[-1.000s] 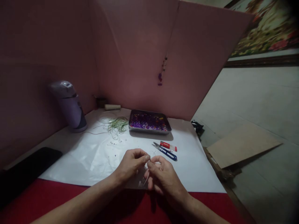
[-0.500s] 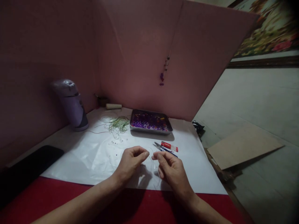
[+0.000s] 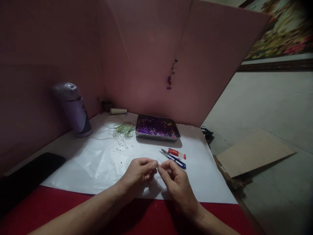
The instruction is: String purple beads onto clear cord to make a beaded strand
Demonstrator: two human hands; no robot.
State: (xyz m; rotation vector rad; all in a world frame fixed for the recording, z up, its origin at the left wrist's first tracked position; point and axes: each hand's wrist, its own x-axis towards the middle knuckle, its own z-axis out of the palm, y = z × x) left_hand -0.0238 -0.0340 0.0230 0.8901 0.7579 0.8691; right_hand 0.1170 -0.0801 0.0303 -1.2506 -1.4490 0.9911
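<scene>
Main delta vs half a second ago: fingertip gap is closed up. Then, left hand (image 3: 140, 168) and right hand (image 3: 176, 179) were clearly apart with a thin strand showing between and below them; now the tips meet or nearly meet, can't tell which, much as they were a second ago. Left: thumb and index pinched together on the thin clear thread (image 3: 159, 161), other fingers curled under. Right: thumb and index also pinched on the thread, remaining fingers bent in behind, palm turned toward the left hand. Thread is at the fingertips, a small loop poking up just beyond them, above the white sheet (image 3: 97, 169); fine detail in the pinch is too small to read. Right hand has also come off the line of sight to the thread snips (image 3: 180, 163): the blue handle was partly hidden, now shows fully. Snips lie just beyond the right hand, beside the red lighter (image 3: 173, 152). Rest unchanged: metal tray (image 3: 156, 137) of mostly purple beads (image 3: 156, 126) behind the snips, green thread tangle (image 3: 124, 130) just left of it, a few loose beads (image 3: 118, 149) on the sheet nearer the left hand, purple flask (image 3: 76, 114) upright at far left, beaded strand (image 3: 169, 81) hanging against the pink panel (image 3: 146, 65), red cloth (image 3: 61, 204) under both forearms.
</scene>
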